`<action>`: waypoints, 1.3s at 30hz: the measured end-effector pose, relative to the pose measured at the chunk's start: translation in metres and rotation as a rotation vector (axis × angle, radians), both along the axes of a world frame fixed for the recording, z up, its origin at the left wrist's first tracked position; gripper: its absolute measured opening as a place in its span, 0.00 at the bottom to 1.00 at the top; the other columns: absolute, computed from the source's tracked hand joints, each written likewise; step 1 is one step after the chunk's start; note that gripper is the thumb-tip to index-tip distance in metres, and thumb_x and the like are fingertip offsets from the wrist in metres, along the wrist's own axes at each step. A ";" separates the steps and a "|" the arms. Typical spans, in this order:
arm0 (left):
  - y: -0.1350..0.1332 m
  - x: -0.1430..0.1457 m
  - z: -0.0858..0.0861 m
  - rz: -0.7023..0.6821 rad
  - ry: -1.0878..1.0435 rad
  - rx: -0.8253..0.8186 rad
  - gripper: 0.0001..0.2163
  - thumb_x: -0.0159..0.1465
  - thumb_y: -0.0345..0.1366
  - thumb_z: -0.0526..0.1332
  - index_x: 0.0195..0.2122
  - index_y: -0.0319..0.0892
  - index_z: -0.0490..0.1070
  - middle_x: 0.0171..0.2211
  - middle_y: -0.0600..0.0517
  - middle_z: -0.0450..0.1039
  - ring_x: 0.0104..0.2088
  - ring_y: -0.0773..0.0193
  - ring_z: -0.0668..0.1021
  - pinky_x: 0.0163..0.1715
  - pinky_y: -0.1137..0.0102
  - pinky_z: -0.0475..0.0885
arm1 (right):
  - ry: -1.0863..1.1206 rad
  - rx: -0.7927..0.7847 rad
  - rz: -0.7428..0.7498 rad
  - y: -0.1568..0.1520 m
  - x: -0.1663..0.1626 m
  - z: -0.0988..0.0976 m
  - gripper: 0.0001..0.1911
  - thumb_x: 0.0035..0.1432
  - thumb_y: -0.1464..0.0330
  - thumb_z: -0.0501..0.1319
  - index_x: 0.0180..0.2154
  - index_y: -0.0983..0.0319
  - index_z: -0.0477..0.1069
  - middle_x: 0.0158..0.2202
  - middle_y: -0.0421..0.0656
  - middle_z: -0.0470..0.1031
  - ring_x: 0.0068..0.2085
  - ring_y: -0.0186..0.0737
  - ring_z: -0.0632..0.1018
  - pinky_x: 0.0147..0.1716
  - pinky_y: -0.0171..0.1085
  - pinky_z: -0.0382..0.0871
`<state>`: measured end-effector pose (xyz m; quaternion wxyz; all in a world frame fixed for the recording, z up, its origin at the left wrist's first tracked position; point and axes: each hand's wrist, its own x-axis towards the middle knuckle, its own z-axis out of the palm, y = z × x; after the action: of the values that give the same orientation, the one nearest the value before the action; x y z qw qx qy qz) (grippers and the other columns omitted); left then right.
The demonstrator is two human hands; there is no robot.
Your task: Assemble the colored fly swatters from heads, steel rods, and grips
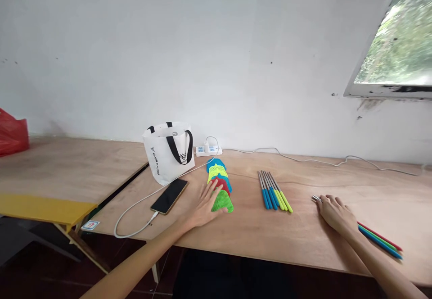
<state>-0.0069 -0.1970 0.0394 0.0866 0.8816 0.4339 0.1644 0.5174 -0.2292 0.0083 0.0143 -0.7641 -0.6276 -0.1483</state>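
Observation:
My left hand lies with spread fingers at the left edge of a row of overlapping plastic mesh fly swatter heads. The nearest head is green, and behind it come red, blue and yellow ones. On the right, my right hand is curled over a bundle of thin metal rods. Their tips stick out past the fingers. Red, green and blue handles of the bundle show behind the wrist. Between the hands lie several metal rods with blue and yellow-green handles, side by side.
A white tote bag with black straps stands back left. Before it a phone lies plugged into a white cable, which runs to a power strip by the wall. A second table adjoins on the left, with a red bag.

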 end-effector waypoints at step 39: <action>0.063 0.024 0.010 -0.106 0.149 0.281 0.19 0.70 0.51 0.56 0.56 0.49 0.72 0.63 0.47 0.68 0.68 0.47 0.62 0.69 0.45 0.44 | 0.322 -0.029 0.090 0.044 -0.047 -0.003 0.31 0.69 0.54 0.45 0.70 0.51 0.56 0.70 0.44 0.60 0.68 0.53 0.64 0.62 0.54 0.62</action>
<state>0.0171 -0.1340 0.0496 -0.0614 0.9165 0.3645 0.1528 0.4708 -0.1851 0.0058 0.1103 -0.7492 -0.6529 -0.0139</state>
